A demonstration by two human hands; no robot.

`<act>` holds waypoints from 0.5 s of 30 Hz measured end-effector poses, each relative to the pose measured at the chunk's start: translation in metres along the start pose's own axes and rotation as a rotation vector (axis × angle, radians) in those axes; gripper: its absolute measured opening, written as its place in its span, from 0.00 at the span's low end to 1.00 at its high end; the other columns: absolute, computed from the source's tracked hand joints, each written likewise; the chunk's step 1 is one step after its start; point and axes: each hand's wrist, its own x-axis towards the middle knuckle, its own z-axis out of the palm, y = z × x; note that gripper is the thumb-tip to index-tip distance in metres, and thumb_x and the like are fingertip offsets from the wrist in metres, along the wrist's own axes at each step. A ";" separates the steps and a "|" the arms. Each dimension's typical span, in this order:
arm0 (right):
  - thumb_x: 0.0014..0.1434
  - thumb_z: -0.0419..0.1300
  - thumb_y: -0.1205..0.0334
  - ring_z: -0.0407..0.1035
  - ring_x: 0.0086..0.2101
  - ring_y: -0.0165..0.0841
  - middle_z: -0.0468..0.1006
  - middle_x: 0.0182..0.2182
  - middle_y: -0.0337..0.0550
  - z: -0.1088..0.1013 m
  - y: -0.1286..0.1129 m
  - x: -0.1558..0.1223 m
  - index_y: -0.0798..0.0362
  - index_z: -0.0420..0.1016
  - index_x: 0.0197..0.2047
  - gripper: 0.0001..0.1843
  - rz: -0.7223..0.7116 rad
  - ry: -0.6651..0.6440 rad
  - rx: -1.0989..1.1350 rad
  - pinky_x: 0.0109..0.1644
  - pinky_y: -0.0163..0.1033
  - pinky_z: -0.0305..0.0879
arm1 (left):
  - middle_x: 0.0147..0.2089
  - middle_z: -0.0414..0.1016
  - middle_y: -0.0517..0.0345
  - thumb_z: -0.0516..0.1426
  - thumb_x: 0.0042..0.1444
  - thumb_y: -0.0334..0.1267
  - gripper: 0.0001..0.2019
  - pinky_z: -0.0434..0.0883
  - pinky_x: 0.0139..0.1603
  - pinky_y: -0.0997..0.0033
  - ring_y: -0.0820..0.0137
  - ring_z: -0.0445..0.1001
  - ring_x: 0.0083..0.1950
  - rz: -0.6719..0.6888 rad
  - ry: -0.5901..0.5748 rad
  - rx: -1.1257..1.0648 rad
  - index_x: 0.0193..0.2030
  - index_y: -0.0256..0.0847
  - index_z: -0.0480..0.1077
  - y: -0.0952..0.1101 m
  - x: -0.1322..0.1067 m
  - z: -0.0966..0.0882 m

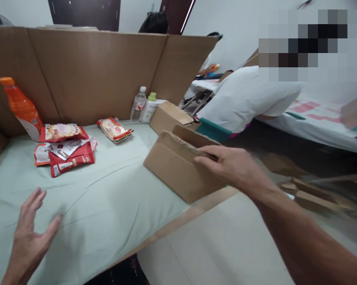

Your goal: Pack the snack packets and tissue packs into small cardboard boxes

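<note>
My right hand (222, 162) grips the top edge of a cardboard box (178, 170) near the table's right edge, thumb on one side of the wall and fingers on the other. The box's top is open; its inside is mostly hidden. Over the left part of the table hovers my left hand (35, 233), fingers apart and nothing in it. Beyond it lies a pile of red and white snack packets (73, 154). A tall orange bottle (22, 111) leans beside that pile. Alone near the middle sits a red and clear food packet (114, 130).
Cardboard panels (101, 75) wall the table's back. Against them stand a clear water bottle (138, 105) and a white bottle with a green cap (150, 107). Another cardboard box (169, 116) is behind the gripped one. A person in a white shirt (240, 95) is close at right.
</note>
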 end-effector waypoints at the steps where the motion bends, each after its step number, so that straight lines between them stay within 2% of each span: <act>1: 0.55 0.62 0.50 0.76 0.35 0.45 0.85 0.35 0.44 0.001 -0.025 -0.012 0.41 0.81 0.34 0.08 -0.036 -0.035 0.006 0.42 0.51 0.72 | 0.76 0.57 0.53 0.62 0.61 0.53 0.37 0.68 0.70 0.38 0.45 0.66 0.71 0.048 -0.063 -0.056 0.75 0.61 0.55 0.006 0.002 0.004; 2: 0.58 0.61 0.51 0.78 0.36 0.44 0.85 0.37 0.44 0.001 -0.051 -0.024 0.41 0.82 0.36 0.09 -0.107 -0.084 0.038 0.43 0.49 0.73 | 0.78 0.52 0.52 0.63 0.61 0.53 0.42 0.66 0.70 0.37 0.44 0.62 0.74 0.074 -0.131 -0.116 0.77 0.62 0.49 0.010 0.002 0.008; 5: 0.65 0.59 0.56 0.79 0.33 0.37 0.85 0.34 0.39 -0.002 -0.124 -0.049 0.40 0.83 0.40 0.09 -0.340 -0.312 0.255 0.38 0.42 0.75 | 0.82 0.37 0.46 0.68 0.55 0.58 0.57 0.56 0.72 0.26 0.37 0.50 0.79 0.081 -0.339 -0.294 0.79 0.64 0.32 0.012 -0.001 0.017; 7: 0.67 0.60 0.55 0.80 0.36 0.36 0.86 0.36 0.38 -0.002 -0.152 -0.049 0.39 0.83 0.43 0.09 -0.400 -0.419 0.443 0.39 0.40 0.76 | 0.83 0.35 0.43 0.69 0.49 0.64 0.64 0.53 0.72 0.24 0.34 0.45 0.79 0.046 -0.435 -0.421 0.79 0.63 0.26 0.007 -0.007 0.017; 8: 0.66 0.61 0.53 0.80 0.38 0.36 0.86 0.38 0.39 0.001 -0.157 -0.042 0.39 0.83 0.44 0.09 -0.382 -0.431 0.519 0.41 0.41 0.77 | 0.82 0.36 0.41 0.69 0.47 0.66 0.67 0.55 0.71 0.24 0.33 0.45 0.79 0.014 -0.464 -0.475 0.79 0.62 0.24 0.003 -0.010 0.015; 9: 0.65 0.63 0.51 0.80 0.40 0.38 0.86 0.39 0.40 0.007 -0.156 -0.032 0.40 0.84 0.45 0.09 -0.320 -0.414 0.582 0.43 0.42 0.78 | 0.82 0.39 0.40 0.69 0.46 0.66 0.68 0.58 0.70 0.25 0.33 0.46 0.79 -0.019 -0.484 -0.510 0.79 0.61 0.23 -0.001 -0.014 0.012; 11: 0.61 0.68 0.51 0.80 0.41 0.39 0.85 0.39 0.42 0.032 -0.140 0.001 0.43 0.85 0.41 0.09 -0.042 -0.312 0.687 0.44 0.43 0.78 | 0.81 0.44 0.40 0.70 0.47 0.64 0.68 0.61 0.69 0.27 0.33 0.50 0.78 -0.059 -0.500 -0.513 0.79 0.60 0.22 -0.009 -0.021 0.005; 12: 0.59 0.70 0.52 0.79 0.41 0.39 0.85 0.38 0.44 0.050 -0.128 0.020 0.47 0.85 0.39 0.09 0.157 -0.253 0.751 0.42 0.41 0.77 | 0.80 0.46 0.40 0.70 0.47 0.61 0.68 0.61 0.70 0.28 0.33 0.51 0.78 -0.061 -0.499 -0.485 0.79 0.60 0.23 -0.013 -0.024 0.001; 13: 0.56 0.72 0.56 0.79 0.40 0.38 0.84 0.39 0.44 0.071 -0.114 0.039 0.50 0.83 0.37 0.08 0.416 -0.191 0.835 0.38 0.38 0.76 | 0.80 0.47 0.42 0.71 0.47 0.59 0.68 0.60 0.71 0.28 0.33 0.51 0.78 -0.059 -0.497 -0.451 0.79 0.60 0.24 -0.016 -0.027 -0.004; 15: 0.61 0.69 0.58 0.78 0.39 0.37 0.83 0.41 0.49 0.116 -0.089 0.075 0.55 0.81 0.40 0.09 0.593 -0.187 0.845 0.35 0.37 0.75 | 0.80 0.48 0.45 0.72 0.46 0.55 0.68 0.58 0.72 0.28 0.33 0.51 0.78 -0.069 -0.490 -0.406 0.79 0.60 0.26 -0.024 -0.032 -0.013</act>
